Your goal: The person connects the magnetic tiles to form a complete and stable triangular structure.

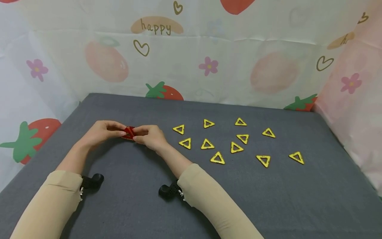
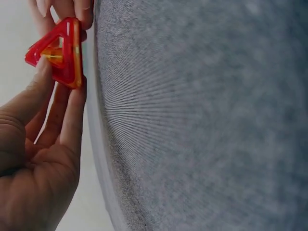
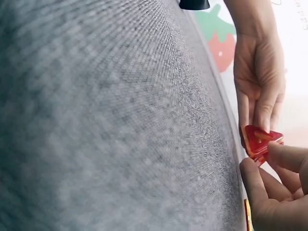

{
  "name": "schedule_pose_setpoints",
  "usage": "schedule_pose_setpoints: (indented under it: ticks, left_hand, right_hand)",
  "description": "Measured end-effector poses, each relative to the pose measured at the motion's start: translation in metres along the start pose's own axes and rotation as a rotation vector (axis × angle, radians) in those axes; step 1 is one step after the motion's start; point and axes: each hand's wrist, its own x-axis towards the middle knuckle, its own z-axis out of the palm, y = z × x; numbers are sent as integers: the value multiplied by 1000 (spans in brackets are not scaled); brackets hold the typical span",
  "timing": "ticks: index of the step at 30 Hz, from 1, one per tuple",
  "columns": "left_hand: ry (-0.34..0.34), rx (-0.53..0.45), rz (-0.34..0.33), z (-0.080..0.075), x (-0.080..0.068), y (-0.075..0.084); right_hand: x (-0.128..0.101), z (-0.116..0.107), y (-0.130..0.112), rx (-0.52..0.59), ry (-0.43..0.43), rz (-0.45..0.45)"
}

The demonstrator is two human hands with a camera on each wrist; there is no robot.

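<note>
Near the left side of the grey table, a small red pyramid of see-through triangular tiles with open middles sits between my two hands. My left hand pinches it from the left, with the thumb on its sloping face in the left wrist view. From the other side my right hand grips it by thumb and fingers. In the right wrist view the red pyramid shows a sloping face, partly covered by fingertips of both hands. Several yellow triangular tiles lie flat to the right of my right hand.
The yellow tiles spread across the middle and right of the grey tabletop, the farthest right one being a lone yellow triangle. Behind stands a printed curtain. Black cameras are strapped at both wrists.
</note>
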Motion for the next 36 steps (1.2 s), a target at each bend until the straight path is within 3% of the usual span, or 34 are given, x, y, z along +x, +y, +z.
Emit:
schedule_pose_setpoints:
  ticks: [9, 15, 31, 36]
  left_hand:
    - [4, 74, -33, 2, 1, -5]
    - [-9, 59, -46, 1, -1, -6]
    - [-17, 23, -66, 2, -2, -7]
    - [-35, -17, -57, 3, -2, -5]
  right_hand:
    - [0, -3, 0, -36, -158, -33]
    - [1, -3, -2, -40, -222, -15]
    - [-1, -10, -3, -13, -264, 4]
    - [-4, -15, -11, -72, -257, 15]
